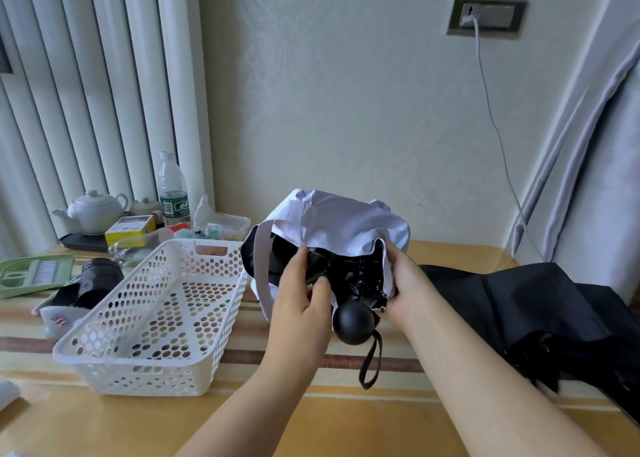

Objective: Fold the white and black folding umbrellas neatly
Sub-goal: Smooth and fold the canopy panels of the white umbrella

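Pleat-gathering on the white-canopied, black-lined folding umbrella [332,228] beside the white perforated plastic basket [152,318]: my left hand [301,304] pinches its lining, my right hand [405,294] grips its rim; wrapping likely follows.

Two umbrellas: a white one [341,224] at the fingers [300,259], a black one [533,304] right of them. One basket [152,318], one teapot [93,210], one bottle [172,190].

Open table [346,422] in front; white basket [152,318] close left, black umbrella [540,311] crowding the right.
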{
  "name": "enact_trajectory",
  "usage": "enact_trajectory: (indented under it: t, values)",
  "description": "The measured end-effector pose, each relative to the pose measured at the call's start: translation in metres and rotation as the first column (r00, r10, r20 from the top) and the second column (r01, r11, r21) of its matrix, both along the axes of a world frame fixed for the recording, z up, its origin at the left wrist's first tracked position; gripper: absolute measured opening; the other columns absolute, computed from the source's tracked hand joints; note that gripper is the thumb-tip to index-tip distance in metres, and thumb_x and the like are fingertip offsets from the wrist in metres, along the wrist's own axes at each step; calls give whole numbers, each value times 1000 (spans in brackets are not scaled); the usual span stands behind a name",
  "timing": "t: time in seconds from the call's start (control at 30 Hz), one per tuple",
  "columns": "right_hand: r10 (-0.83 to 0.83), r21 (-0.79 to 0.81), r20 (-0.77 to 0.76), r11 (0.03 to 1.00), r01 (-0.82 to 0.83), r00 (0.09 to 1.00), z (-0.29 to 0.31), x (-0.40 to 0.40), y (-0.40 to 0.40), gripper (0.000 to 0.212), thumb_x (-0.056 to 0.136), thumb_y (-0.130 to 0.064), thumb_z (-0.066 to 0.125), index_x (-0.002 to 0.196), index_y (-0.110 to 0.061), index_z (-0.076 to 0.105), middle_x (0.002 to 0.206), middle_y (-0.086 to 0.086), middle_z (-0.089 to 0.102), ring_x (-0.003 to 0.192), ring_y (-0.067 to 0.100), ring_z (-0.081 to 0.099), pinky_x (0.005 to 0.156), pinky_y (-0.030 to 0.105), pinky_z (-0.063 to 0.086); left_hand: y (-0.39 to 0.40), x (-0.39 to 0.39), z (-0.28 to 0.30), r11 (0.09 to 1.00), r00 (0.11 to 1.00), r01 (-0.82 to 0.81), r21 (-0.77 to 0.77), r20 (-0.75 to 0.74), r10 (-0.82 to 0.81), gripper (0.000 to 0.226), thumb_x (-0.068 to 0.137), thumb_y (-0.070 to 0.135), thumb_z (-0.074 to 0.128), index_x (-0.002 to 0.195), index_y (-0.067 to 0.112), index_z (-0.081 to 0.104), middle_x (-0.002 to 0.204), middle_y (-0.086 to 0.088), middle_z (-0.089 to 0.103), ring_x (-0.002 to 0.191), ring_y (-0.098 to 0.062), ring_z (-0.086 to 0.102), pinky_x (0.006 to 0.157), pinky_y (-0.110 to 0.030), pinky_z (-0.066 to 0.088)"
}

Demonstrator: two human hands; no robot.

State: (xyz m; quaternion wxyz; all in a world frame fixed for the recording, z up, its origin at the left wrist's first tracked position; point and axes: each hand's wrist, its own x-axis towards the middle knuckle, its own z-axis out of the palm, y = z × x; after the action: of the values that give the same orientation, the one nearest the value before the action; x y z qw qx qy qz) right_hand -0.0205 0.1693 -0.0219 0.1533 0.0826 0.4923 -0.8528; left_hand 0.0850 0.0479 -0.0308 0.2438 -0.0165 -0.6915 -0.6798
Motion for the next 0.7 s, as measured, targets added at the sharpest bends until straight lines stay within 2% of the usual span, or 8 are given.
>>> enact_trajectory:
  t: [0.07, 0.17, 0.23, 0.33, 0.4, 0.5, 0.6, 0.7]
  values:
    - [-6, -15, -10, 1000, 6, 1000, 2, 2, -4, 45, 86, -46, 64, 116, -12, 66, 114, 14, 69, 107, 33, 64, 100, 48, 46, 0, 3, 2, 999, 999, 22, -43, 34, -21, 36, 96, 9, 41, 106, 44, 42, 85, 41, 51, 82, 31, 44, 68, 7, 32]
    - [-32, -18, -5, 999, 32, 999, 5, 4, -7, 56, 88, -50, 58, 127, -10, 57, 124, 15, 63, 115, 32, 59, 105, 46, 41, 3, 6, 4, 995, 993, 95, -39, 80, -92, 29, 98, 13, 40, 104, 38, 54, 101, 34, 50, 97, 15, 44, 82, 3, 30]
    - [-11, -35, -3, 999, 11, 1000, 6, 8, -6, 55, 87, -51, 59, 125, -11, 60, 118, 15, 67, 109, 33, 64, 98, 45, 47, 5, 10, 6, 980, 974, 201, -11, 112, -198, 32, 99, 15, 38, 103, 37, 61, 101, 39, 52, 101, 21, 43, 88, 1, 28]
    - [0, -70, -26, 998, -2, 1000, 8, 11, -4, 44, 91, -48, 56, 111, -9, 65, 84, 13, 74, 73, 27, 73, 61, 35, 58, 5, 14, 7, 945, 931, 327, -5, 172, -321, 38, 99, 16, 39, 71, 36, 54, 69, 32, 56, 67, 24, 47, 66, 5, 34]
    - [-12, -72, 2, 997, 12, 1000, 12, 14, -6, 41, 93, -47, 52, 96, -8, 62, 59, 11, 69, 49, 21, 68, 43, 26, 52, 4, 12, 5, 944, 925, 329, 8, 199, -324, 32, 97, 19, 45, 70, 34, 53, 69, 23, 54, 60, 14, 49, 60, 0, 37]
    - [31, -44, -21, 999, -32, 999, 11, 16, -11, 50, 88, -53, 56, 103, -7, 65, 81, 15, 71, 69, 27, 70, 66, 35, 57, 6, 10, 4, 960, 937, 281, 20, 212, -278, 7, 89, 22, 60, 89, 28, 58, 83, 7, 67, 65, -1, 57, 55, -10, 43]
    - [39, -14, -49, 999, -40, 998, 6, 20, -11, 45, 88, -50, 58, 101, -8, 65, 92, 15, 68, 79, 31, 67, 74, 40, 53, 6, 4, -2, 966, 953, 220, -135, 240, -183, 33, 73, 31, 73, 101, 32, 56, 104, 1, 64, 82, -9, 63, 55, -12, 46]
    - [0, -84, -21, 996, -2, 1000, 7, 21, -10, 44, 88, -49, 61, 111, -11, 65, 99, 16, 73, 91, 33, 70, 81, 44, 55, 1, 4, -1, 972, 936, 217, -92, 302, -180, 38, 65, 27, 71, 97, 38, 54, 104, 1, 66, 89, -20, 65, 62, -23, 53]
